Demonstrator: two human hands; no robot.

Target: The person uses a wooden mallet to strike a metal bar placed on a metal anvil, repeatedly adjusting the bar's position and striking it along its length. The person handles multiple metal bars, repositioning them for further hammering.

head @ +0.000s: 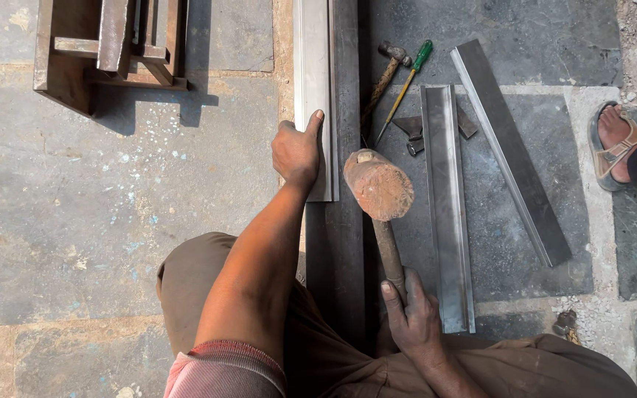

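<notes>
My left hand (298, 151) presses on the near end of a long folded sheet-metal strip (313, 66) that lies lengthwise on a dark steel beam (346, 243). In my right hand (414, 320) I grip the wooden handle of a mallet; its worn reddish round head (379, 185) hovers just right of the strip's near end, above the beam. My thumb lies along the handle. My legs in brown trousers straddle the beam.
Two more folded metal strips (447, 199) (509, 147) lie on the stone floor to the right. A small hammer (386, 70), a green-handled screwdriver (407, 85) and metal offcuts sit beyond them. Another person's sandalled foot (617, 144) is at far right. A rusty steel frame (105, 51) stands top left.
</notes>
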